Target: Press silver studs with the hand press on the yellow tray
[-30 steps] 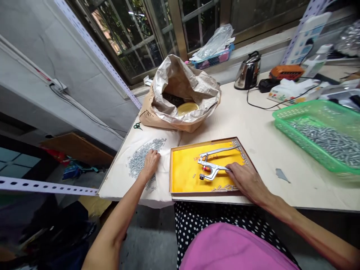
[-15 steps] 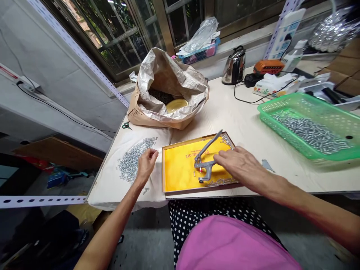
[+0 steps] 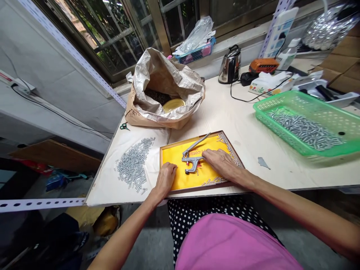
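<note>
My right hand [image 3: 221, 163] wraps one handle of the grey metal, lever-armed pliers [image 3: 194, 159] over a shallow, yellow-lined tray [image 3: 180, 182]; stiff, probably weighty, they suit that grip. My left hand [image 3: 165, 177] pinches its fingertips together, around what I cannot tell.

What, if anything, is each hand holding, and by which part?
The right hand holds the grey plier-like tool by its lower handle. Whether the left hand's pinched fingertips hold anything cannot be told.
</note>
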Motion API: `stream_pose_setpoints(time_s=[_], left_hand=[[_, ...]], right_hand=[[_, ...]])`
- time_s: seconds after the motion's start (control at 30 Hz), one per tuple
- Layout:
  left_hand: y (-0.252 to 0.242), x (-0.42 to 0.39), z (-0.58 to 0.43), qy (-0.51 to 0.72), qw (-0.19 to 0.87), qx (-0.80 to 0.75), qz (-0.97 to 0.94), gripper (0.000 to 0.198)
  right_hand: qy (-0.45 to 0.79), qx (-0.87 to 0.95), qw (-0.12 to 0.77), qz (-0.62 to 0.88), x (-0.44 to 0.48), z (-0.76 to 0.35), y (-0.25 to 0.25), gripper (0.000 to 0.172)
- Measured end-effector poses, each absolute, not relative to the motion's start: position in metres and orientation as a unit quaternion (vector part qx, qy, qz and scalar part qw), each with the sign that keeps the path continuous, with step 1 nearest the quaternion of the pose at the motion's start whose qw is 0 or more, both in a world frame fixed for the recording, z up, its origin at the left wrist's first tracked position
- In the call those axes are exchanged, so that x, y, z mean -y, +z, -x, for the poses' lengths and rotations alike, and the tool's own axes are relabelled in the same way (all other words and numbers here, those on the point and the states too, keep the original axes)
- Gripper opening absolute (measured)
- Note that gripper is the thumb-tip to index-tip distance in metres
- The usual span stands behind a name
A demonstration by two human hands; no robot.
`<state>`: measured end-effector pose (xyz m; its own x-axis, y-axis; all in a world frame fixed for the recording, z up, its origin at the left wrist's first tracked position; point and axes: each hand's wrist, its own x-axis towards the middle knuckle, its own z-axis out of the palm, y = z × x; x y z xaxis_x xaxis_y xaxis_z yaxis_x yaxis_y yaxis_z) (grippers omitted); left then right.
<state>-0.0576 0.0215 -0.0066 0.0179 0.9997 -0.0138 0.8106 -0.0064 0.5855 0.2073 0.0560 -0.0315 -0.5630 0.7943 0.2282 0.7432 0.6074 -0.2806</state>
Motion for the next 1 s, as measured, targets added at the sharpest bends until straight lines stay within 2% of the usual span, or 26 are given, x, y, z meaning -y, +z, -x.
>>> stream_pose_setpoints(time_s=[0.1,0.17,0.23,0.53,0.7,1.0], left_hand=[[-0.004,-0.023,0.054,0.268,0.363,-0.692,-0.563,0.008],[-0.003,-0.025,0.048,0.301,0.481,-0.681,-0.462,0.019],[-0.003,-0.026,0.042,0.322,0.544,-0.663,-0.401,0.029],[-0.008,-0.025,0.023,0.314,0.554,-0.671,-0.380,0.036],[-0.006,-0.027,0.020,0.296,0.545,-0.680,-0.392,0.030],[0.010,-0.041,0.022,0.153,0.579,-0.696,-0.396,0.027]], right_hand=[[0.043,0.885,0.175,0.428,-0.056,-0.208,-0.034,0.021],[0.013,0.891,0.180,0.417,-0.054,-0.208,-0.034,0.021],[-0.014,0.896,0.183,0.404,-0.052,-0.208,-0.033,0.022],[-0.025,0.903,0.192,0.383,-0.047,-0.208,-0.030,0.022],[-0.019,0.902,0.187,0.388,-0.047,-0.208,-0.031,0.021],[0.045,0.899,0.169,0.403,-0.050,-0.207,-0.041,0.022]])
